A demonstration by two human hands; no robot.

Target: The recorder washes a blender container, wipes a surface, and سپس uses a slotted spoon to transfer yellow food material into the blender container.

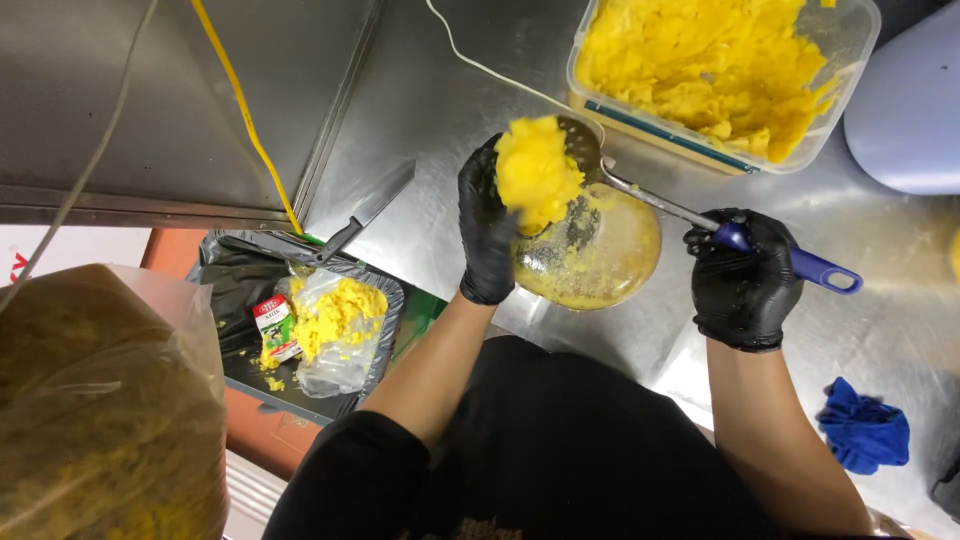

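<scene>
Left hand [487, 225] cups a yellow mash lump [537, 170] over the glass bowl [600, 255]; right hand [742, 280] grips the blue-handled scoop [700, 218], best pressed firmly against the palm, keeping crumbs falling into the bowl

**Black gloves, black top, bare forearms**

The left hand [487, 225] is covered by a thin black disposable glove with a faint sheen, fitting tightly over fingers and palm and ending in a straight cuff at the wrist. The right hand [743, 285] wears a matching black glove, creased across the knuckles and likewise stopping at the wrist. Both forearms are uncovered from the glove cuffs down to above the elbow. At the near edge, a black short-sleeved fabric top [560, 440] covers the torso; its left sleeve bunches around the upper arm at the near left. The cloth looks matte and plain, with no visible print or markings.
</scene>
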